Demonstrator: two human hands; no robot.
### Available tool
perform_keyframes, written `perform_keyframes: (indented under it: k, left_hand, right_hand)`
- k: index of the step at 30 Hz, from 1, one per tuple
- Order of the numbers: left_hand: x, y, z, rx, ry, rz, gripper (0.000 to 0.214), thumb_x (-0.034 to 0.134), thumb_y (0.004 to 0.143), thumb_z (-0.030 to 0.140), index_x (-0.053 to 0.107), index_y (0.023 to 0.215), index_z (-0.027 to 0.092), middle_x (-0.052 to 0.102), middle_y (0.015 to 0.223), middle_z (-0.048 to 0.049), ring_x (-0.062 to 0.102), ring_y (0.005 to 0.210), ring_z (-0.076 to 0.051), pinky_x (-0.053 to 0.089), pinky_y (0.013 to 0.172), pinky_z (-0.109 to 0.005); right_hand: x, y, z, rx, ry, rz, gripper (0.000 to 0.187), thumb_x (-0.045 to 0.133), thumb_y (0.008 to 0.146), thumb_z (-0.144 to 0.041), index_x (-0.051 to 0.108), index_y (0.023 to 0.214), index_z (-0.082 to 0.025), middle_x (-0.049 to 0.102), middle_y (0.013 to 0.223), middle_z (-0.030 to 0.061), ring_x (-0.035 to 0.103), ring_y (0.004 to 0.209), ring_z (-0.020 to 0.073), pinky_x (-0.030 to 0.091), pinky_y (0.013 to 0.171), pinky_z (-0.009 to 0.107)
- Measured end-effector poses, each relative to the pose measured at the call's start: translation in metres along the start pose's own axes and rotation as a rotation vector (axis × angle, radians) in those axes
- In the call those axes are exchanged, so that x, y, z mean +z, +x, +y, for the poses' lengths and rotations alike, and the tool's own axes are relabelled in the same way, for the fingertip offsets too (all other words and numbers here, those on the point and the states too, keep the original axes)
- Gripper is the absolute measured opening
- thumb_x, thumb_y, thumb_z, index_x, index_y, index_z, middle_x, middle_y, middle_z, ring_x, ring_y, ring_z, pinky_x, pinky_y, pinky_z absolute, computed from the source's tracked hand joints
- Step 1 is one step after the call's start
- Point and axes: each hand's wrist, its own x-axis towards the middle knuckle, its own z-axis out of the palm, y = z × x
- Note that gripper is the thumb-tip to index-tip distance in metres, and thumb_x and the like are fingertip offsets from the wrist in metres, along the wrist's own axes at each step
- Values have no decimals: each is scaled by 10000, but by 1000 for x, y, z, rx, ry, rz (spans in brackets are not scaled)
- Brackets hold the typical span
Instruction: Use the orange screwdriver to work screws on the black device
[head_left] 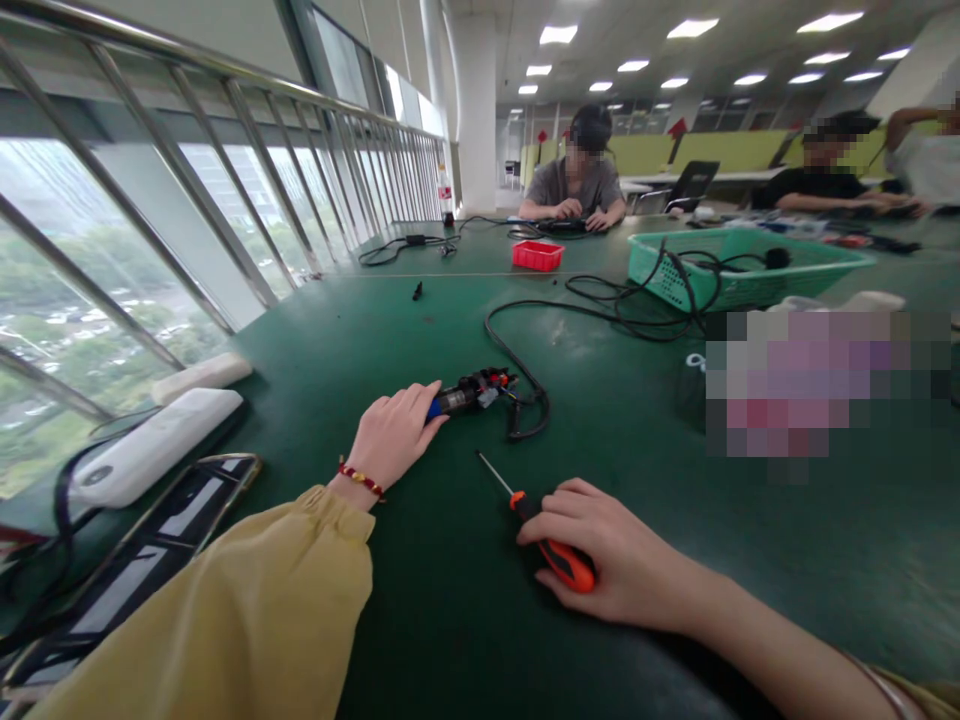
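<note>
On the green table, my left hand (399, 430) is closed around the blue end of a corded electrical device (459, 398). Its dark body shows bare inner parts and small coloured wires at the far end; the rest is covered by my fingers. A black cord (538, 400) lies beside that end. My right hand (592, 535) grips the handle of an orange and black screwdriver (551, 545) resting low over the table. The screwdriver's thin metal shaft points forward and left, apart from the device.
A phone (150, 550) and white cases (161, 445) lie left by the railing (240, 120). Farther off are a small black part (417, 291), a red tray (537, 256) and a green basket (750, 270) with cables. A blurred-out patch (810, 380) covers the right. Other people sit beyond.
</note>
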Motion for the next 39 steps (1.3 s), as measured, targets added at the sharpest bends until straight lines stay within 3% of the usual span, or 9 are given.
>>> perform_keyframes:
  k: [5,10,14,18,26,39]
  left_hand:
    - [-20,-31,-36,-270,213,-18,326,321,890,356,483,1078,144,585,917,-103,568,778,-246,365,597,-318]
    - [-37,-47,-65,-595,310,-4,354,267,898,368,454,1095,142,567,980,-134,557,834,-297,362,581,-338]
    - [-37,-50,-77,-733,380,38,325,366,861,375,456,1100,174,549,1052,-115,532,919,-294,379,652,-354]
    - [-31,-50,-80,-744,361,-14,283,457,818,353,493,1052,198,560,1035,-88,532,930,-277,380,682,-343]
    - [-26,-49,-81,-694,375,37,279,472,809,349,512,1037,193,568,994,-90,525,911,-277,362,687,-335]
    - [-19,-51,-87,-621,355,263,246,470,810,314,573,998,194,573,942,-78,493,872,-250,310,730,-334]
  right_hand:
    - [-2,0,-2,17,23,2,281,544,762,-212,531,1042,-226,601,906,2,536,834,131,363,857,319]
    - [-1,-1,-2,17,24,6,278,549,758,-199,534,1034,-233,603,909,-2,539,844,130,354,876,325]
    - [1,-2,0,15,39,-5,290,554,758,-207,529,1046,-236,601,912,-6,535,845,124,343,888,327]
    - [1,-2,0,25,48,-17,285,550,760,-203,531,1043,-230,599,928,-4,530,859,125,335,893,325]
    - [1,-2,0,23,42,-24,281,543,767,-204,531,1046,-231,594,938,-4,524,870,126,327,899,319]
    - [0,-3,0,23,31,-28,285,542,767,-198,529,1049,-236,591,945,-7,516,878,126,333,880,310]
